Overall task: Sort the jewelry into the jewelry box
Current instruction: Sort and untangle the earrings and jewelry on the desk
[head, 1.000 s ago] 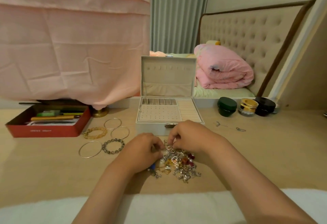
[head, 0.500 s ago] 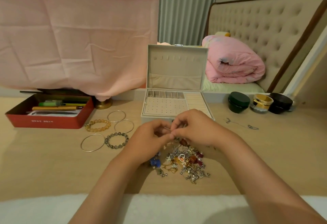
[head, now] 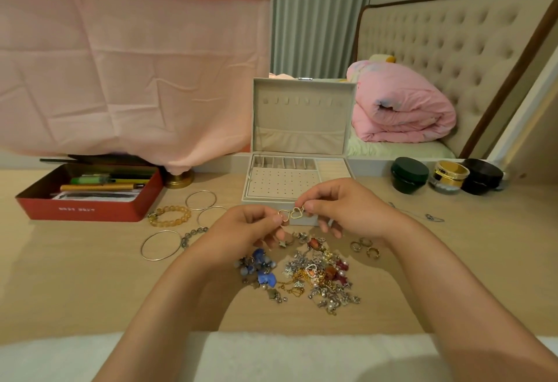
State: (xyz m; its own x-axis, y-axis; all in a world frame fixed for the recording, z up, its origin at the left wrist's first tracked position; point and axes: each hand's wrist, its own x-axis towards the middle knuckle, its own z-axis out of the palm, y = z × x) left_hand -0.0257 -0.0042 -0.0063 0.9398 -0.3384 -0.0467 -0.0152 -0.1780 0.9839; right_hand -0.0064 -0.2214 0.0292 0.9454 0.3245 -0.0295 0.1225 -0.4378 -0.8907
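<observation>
a white padded edge runs along the near side of the wooden table. both forearms cross it and reach toward the far side.

a loose jewelry pile lies on the table between the forearms, just nearer than the hands. blue flower pieces sit at its left edge. three small rings lie just right of the pile, under the right wrist.

the left hand and the right hand are raised above the far edge of the pile, fingertips facing each other. each hand pinches one of two gold heart pieces between thumb and forefinger: the left hand clamps the left heart, the right hand clamps the right heart. the hearts touch each other; whether they are linked cannot be told. the remaining fingers of both hands are curled.

the hearts are held directly in front of the near wall of the jewelry box, which stands open with its lid upright. its perforated tray and row of narrow slots are visible.

left of the hands lie thin metal bangles, an amber bead bracelet and a grey bead bracelet. further left stands a red tin with pens. a thin chain lies at right. three jars stand far right.
</observation>
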